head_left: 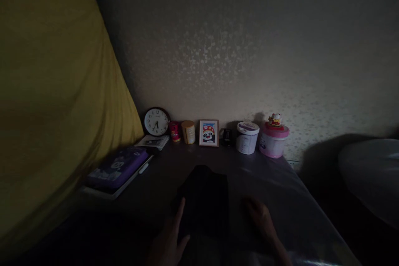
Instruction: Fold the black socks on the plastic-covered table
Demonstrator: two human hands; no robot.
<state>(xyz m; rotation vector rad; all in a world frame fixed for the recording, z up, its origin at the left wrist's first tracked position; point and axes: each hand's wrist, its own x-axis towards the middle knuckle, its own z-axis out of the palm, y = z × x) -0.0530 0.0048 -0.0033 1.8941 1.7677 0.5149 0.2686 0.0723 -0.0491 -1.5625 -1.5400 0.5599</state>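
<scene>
A dark folded piece, apparently cloth [205,199], lies on the table in front of me; the dim light hides its details. My left hand [170,232] is at its near left edge, open, with the index finger stretched forward and the thumb apart. The fingertip overlaps the edge of the dark piece, though I cannot tell whether it presses on it. To the right, apart from the dark piece, my right hand [260,216] is low over the table with its fingers curled in. Nothing shows in it, and its fingertips are in shadow.
Along the wall stand a round clock [156,121], a red can [175,131], a yellow canister [188,132], a framed panda picture [209,133], a white tub [247,138] and a pink tub [274,141] topped by a figurine [274,120]. A purple case [118,166] lies left, beside a yellow curtain [56,83].
</scene>
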